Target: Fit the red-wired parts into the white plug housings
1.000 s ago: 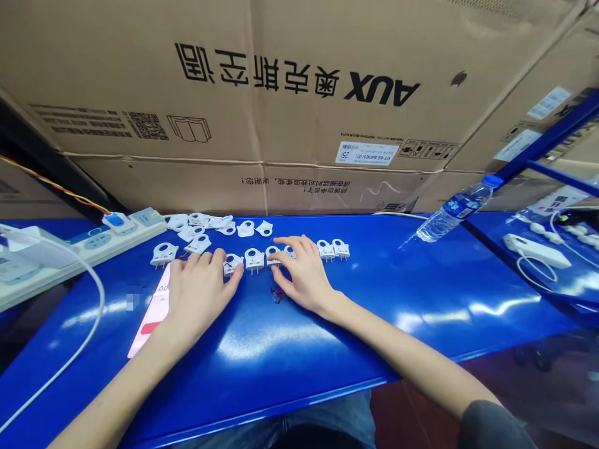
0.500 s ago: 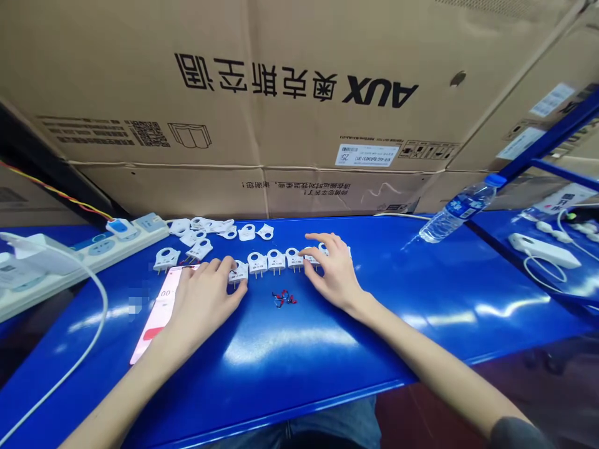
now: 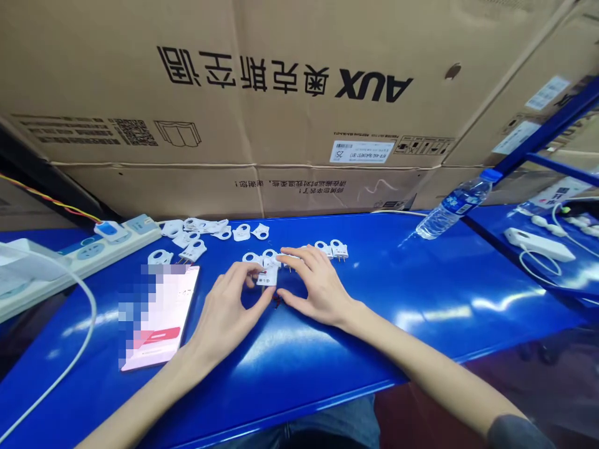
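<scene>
My left hand [image 3: 224, 305] pinches a white plug piece [image 3: 267, 277] with a round ring on top, between thumb and fingers. Close by on the right, my right hand [image 3: 322, 284] has thumb and fingers apart with nothing visible between them; its fingertips are beside the held piece. Behind both hands runs a row of similar two-pin plugs [image 3: 339, 250], partly covered by my right fingers. Small red and black wires [image 3: 277, 300] lie under my right thumb, mostly hidden. More white ringed plug pieces [image 3: 241, 232] are heaped at the back left.
A phone [image 3: 163, 318] lies left of my left hand. Farther left are a white power strip [image 3: 91, 251] and a loose white cable [image 3: 88, 330]. A water bottle [image 3: 453, 209] stands tilted at the back right. A large cardboard box [image 3: 281, 125] walls off the blue table's [image 3: 299, 386] back.
My left hand has moved right, lifting the end plug piece from the row and uncovering the phone. My right hand has shifted left and down toward it.
</scene>
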A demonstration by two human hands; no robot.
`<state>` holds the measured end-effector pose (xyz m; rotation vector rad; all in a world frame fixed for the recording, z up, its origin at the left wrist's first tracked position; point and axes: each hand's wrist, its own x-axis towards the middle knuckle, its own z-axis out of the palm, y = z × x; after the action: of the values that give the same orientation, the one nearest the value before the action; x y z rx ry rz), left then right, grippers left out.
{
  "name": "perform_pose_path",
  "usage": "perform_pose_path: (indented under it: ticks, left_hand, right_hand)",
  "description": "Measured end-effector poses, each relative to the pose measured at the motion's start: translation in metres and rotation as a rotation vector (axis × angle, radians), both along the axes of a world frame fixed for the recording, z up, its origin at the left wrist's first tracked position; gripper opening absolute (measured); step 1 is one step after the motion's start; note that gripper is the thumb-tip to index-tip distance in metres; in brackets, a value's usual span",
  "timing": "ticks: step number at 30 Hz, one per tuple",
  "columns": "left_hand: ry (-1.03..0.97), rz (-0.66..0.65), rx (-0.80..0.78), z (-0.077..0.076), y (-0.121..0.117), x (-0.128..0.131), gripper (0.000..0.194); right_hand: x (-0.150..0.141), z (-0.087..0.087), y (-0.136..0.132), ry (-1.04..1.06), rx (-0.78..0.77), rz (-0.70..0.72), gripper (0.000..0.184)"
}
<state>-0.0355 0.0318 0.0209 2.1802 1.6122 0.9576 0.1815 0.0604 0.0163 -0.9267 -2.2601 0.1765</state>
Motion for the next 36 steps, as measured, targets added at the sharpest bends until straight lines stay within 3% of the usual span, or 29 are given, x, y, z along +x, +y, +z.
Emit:
perform_pose_path:
  ticks: [5,10,24,30,36]
  left_hand:
    - [-0.138,-0.072,-0.095,-0.008,-0.007,0.010,0.026]
    - [-0.179,-0.093,-0.127,-0.007,-0.005,0.010,0.025]
    - [-0.141,-0.136,-0.107,-0.007,0.002,0.006,0.018]
    - [-0.149,-0.069,-0.076,-0.004,-0.002,0.006,0.019]
    - [-0.037,-0.149,-0.053,-0.009,-0.003,0.002,0.018]
  right_hand:
    - [-0.001,0.000,-0.002,-0.068,-0.033,0.072,0.047]
    - [0.001,0.000,0.001,-0.047,-0.053,0.055,0.038]
    - [0.003,-0.006,0.007,-0.173,0.056,0.143,0.023]
    - [0.005,-0.005,0.011,-0.152,0.036,0.081,0.020]
    - [0.011,-0.005,0.017,-0.027,-0.024,-0.111,0.019]
